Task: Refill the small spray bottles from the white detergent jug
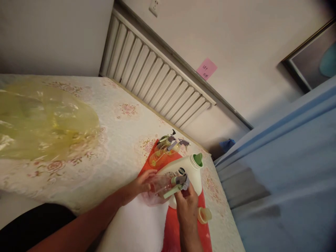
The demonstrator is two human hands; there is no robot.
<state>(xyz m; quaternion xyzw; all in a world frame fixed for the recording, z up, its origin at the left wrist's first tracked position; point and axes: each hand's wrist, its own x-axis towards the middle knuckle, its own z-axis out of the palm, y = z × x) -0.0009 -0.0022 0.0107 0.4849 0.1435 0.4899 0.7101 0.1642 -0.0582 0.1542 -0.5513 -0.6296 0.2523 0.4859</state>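
A clear pinkish spray bottle (156, 190) with a grey and pale green trigger head lies tilted between my hands. My left hand (139, 183) is wrapped around the bottle's body near its base. At the other end, my right hand (187, 199) has its fingers closed on the spray head. Just behind stands a white jug (195, 178) with an open neck and a green spout inside. A pale yellowish cap (204, 215) sits beside my right wrist. Farther back, other spray bottles (162, 152) stand close together on a red cloth (174, 229).
A yellow plastic bag (47, 119) spreads over the left of the flowered tablecloth (115, 140). White material (136, 227) lies below my hands. A radiator (154, 73) runs along the wall behind the table. To the right hangs a blue curtain (294, 168).
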